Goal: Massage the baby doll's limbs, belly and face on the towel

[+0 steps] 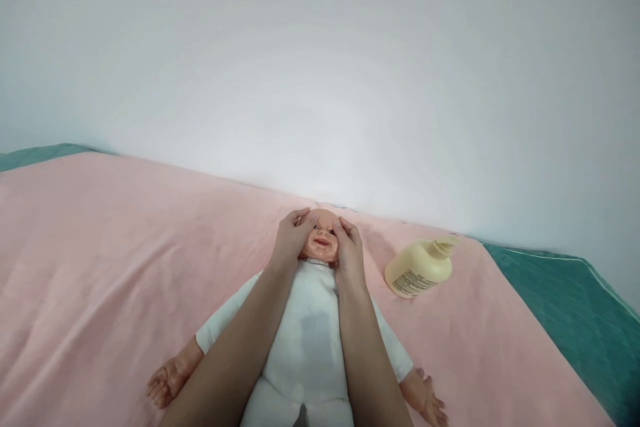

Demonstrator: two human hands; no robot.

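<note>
A baby doll (311,340) with a white cloth body lies on its back, its smiling face turned up between my hands. My left hand (294,235) cups the left side of its head, thumb on the brow above the eye. On the other side my right hand (350,247) rests against the head, its thumb near the other eye. The fingers of both hands curve around the head and are partly hidden. The doll's arms stretch out to either side beyond my forearms.
A pale yellow pump bottle (419,269) stands tilted in view to the right of the doll. Under everything lies a pink cloth (125,247), with a green cover (575,307) showing at both sides. A white wall (320,67) rises behind.
</note>
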